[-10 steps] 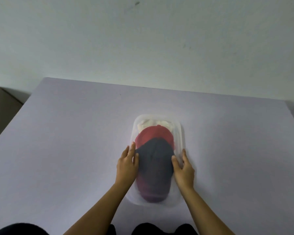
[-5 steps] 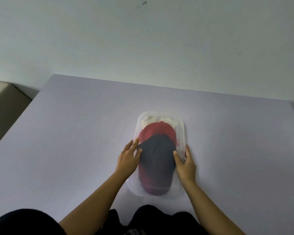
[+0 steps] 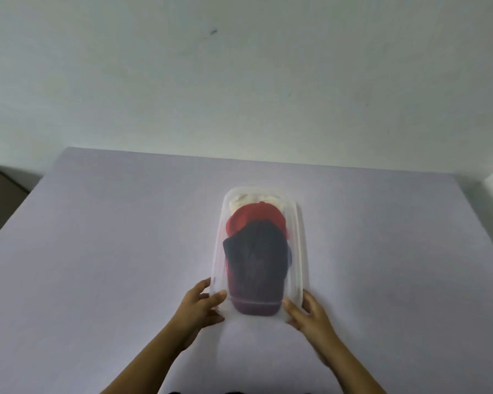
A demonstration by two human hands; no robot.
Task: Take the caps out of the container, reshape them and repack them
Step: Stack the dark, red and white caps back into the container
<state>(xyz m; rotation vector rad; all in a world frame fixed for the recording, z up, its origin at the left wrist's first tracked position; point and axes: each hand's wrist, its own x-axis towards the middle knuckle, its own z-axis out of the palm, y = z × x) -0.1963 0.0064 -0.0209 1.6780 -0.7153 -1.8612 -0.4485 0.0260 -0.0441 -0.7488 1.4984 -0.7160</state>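
Note:
A clear plastic container lies lengthwise on the lilac table, its near end lifted a little. Inside it a navy cap lies on top, with a red cap behind it and a cream cap at the far end. A dark red brim shows at the near end. My left hand grips the container's near left corner, thumb on top. At the near right corner my right hand holds it the same way.
The lilac table runs to a pale wall at the back. A brown surface shows past the table's left edge. A white corner stands at the far right.
Both hands have slid from the sides of the navy cap back to the container's near corners and taken hold of it. The view has tilted up.

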